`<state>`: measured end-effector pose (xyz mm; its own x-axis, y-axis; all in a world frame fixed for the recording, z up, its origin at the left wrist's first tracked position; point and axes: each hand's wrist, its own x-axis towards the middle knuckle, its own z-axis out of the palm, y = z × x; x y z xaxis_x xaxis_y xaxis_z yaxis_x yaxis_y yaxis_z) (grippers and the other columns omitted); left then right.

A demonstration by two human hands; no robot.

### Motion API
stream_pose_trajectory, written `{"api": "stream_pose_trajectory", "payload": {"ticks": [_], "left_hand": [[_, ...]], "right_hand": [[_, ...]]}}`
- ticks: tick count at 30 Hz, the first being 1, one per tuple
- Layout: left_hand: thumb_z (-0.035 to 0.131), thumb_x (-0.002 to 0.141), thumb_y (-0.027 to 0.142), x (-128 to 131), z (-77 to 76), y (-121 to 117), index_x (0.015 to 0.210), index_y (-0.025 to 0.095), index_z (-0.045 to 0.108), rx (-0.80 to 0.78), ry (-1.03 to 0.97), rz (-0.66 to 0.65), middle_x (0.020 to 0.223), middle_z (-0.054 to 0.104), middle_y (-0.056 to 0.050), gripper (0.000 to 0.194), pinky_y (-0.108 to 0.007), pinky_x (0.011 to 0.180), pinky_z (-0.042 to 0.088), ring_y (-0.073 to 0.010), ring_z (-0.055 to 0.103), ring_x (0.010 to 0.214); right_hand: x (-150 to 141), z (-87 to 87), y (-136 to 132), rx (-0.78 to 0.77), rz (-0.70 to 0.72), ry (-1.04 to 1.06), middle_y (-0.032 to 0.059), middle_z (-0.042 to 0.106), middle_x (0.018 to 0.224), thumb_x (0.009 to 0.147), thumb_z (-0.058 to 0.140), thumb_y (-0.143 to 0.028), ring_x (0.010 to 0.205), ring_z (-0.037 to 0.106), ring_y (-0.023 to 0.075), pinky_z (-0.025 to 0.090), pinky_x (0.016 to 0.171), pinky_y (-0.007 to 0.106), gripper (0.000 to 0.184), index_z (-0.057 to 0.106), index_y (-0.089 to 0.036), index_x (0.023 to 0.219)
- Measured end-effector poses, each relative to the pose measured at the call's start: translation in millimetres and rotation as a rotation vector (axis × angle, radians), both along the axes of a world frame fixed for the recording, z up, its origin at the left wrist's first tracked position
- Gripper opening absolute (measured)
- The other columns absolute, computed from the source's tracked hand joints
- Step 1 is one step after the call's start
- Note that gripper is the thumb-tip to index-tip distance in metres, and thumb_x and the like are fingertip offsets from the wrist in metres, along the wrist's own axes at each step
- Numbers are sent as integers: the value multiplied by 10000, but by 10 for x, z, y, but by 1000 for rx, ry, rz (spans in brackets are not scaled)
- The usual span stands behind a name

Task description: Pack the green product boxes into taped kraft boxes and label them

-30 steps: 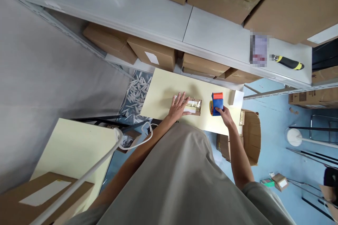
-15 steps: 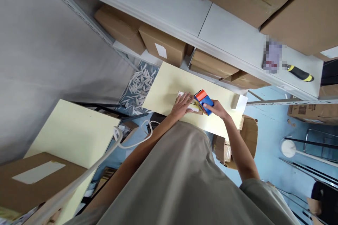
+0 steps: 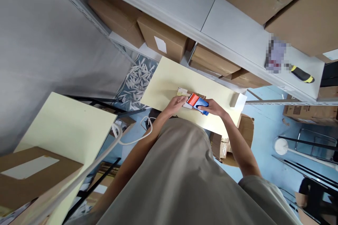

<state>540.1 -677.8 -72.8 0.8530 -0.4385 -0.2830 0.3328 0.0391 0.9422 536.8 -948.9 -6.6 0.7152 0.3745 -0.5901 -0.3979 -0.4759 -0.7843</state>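
Note:
A small flat cardboard box (image 3: 181, 92) with a pale top lies on the cream tabletop (image 3: 169, 74). My right hand (image 3: 214, 108) is closed around a blue and red tape dispenser (image 3: 200, 104), which is tilted over the box and hides part of it. At the near left side of the box is my left hand (image 3: 175, 105), its fingers stretched out toward the dispenser's red end. Whether those fingertips touch the box or the tape I cannot tell.
A small white box (image 3: 237, 100) stands at the table's right end. Behind rises a shelf (image 3: 229, 28) with cartons and a yellow-black handled tool (image 3: 302, 74). An open carton (image 3: 245, 130) is below right. A white cable (image 3: 116, 137) hangs left, beside another table (image 3: 71, 126).
My right hand has turned the tape dispenser and moved it left and lower over the box. My left hand has slid slightly left, off the box's top.

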Motion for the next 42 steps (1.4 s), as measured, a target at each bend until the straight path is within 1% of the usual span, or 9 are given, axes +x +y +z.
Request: {"api": "stream_pose_trajectory", "payload": {"ticks": [6, 12, 15, 18, 23, 27, 31, 36, 42], "left_hand": [[715, 834, 881, -63, 5, -86, 1025, 162, 834, 9, 210, 223, 1024, 818, -117, 754, -334, 782, 548, -237, 720, 909], [837, 810, 646, -63, -71, -99, 990, 156, 837, 36, 269, 307, 857, 769, -72, 522, -306, 681, 493, -162, 617, 718], [879, 767, 585, -61, -81, -71, 994, 156, 842, 8, 275, 344, 868, 779, -73, 486, -299, 669, 482, -148, 603, 703], [903, 728, 611, -79, -97, -58, 910, 166, 828, 13, 260, 384, 809, 758, -61, 486, -294, 637, 467, -148, 597, 679], [854, 757, 610, -127, -139, -59, 880, 171, 817, 83, 232, 471, 635, 635, -8, 457, -281, 553, 396, -134, 503, 573], [820, 796, 533, -75, -218, 95, 900, 164, 829, 146, 186, 528, 656, 661, -13, 384, -268, 549, 410, -136, 523, 582], [829, 801, 498, 19, -394, 346, 894, 165, 831, 219, 145, 656, 645, 666, -3, 346, -248, 529, 412, -119, 507, 554], [831, 824, 533, 37, -613, 444, 896, 168, 827, 271, 148, 664, 642, 665, -6, 373, -250, 548, 435, -128, 529, 575], [792, 833, 534, 125, -831, 359, 926, 155, 823, 319, 132, 647, 804, 759, -63, 391, -299, 741, 529, -192, 668, 788]], "right_hand": [[85, 66, 84, -135, 124, -76, 72, 758, 769, 760, 801, -897, 695, 755, 244, 586, 598, 312, 730, 697, -181, 856], [188, 101, 126, -204, 221, -117, 64, 744, 759, 786, 728, -936, 732, 756, 253, 560, 615, 311, 739, 676, -200, 832], [231, 118, 116, -231, 251, -126, 59, 747, 752, 796, 727, -926, 736, 755, 246, 549, 619, 302, 730, 682, -197, 826], [262, 158, 132, -247, 260, -128, 57, 756, 752, 778, 766, -907, 736, 762, 241, 549, 612, 292, 717, 690, -194, 798], [301, 311, 259, -188, 227, 43, 54, 776, 731, 826, 766, -868, 651, 764, 209, 595, 577, 283, 681, 739, -190, 887], [346, 504, 260, -242, 247, 152, 71, 791, 719, 819, 808, -833, 616, 765, 201, 603, 550, 273, 656, 754, -180, 871], [380, 622, 146, -362, 277, 174, 76, 792, 700, 829, 817, -791, 600, 764, 201, 573, 523, 263, 620, 767, -173, 842], [406, 528, 144, -410, 300, 188, 90, 798, 715, 830, 815, -774, 628, 782, 219, 585, 547, 275, 610, 772, -165, 848], [425, 321, 172, -462, 282, 164, 108, 810, 744, 826, 811, -810, 655, 795, 238, 601, 566, 286, 667, 785, -150, 916]]}}
